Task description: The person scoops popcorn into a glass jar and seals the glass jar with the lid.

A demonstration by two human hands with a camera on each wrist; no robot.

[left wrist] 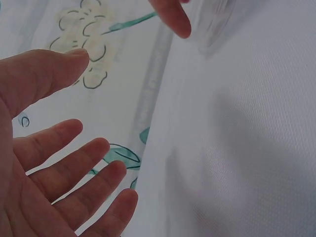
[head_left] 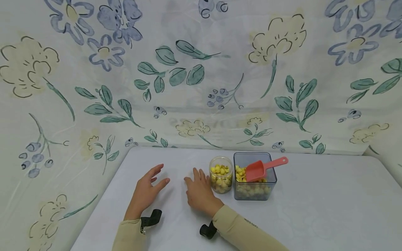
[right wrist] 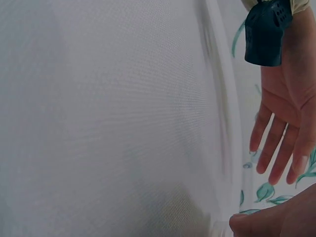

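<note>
My left hand (head_left: 146,190) hovers at the left, its fingers spread and slightly bent with nothing between them; the left wrist view shows its bare palm (left wrist: 29,192). My right hand (head_left: 201,193) reaches over the white table, back up, fingertips beside a clear jar of yellow popcorn (head_left: 221,177). Below its thumb in the left wrist view shows a clear plastic piece (left wrist: 212,24), cut off by the frame. The right hand covers this piece in the head view, and I cannot tell whether the fingers grip it.
Right of the jar stands a square, see-through grey tub (head_left: 251,193) of popcorn, with a red scoop (head_left: 257,170) lying in it, handle over the rim. The white table (head_left: 329,202) meets a flower-printed cloth (head_left: 220,115) behind. Black wrist devices (head_left: 152,218) sit at both cuffs.
</note>
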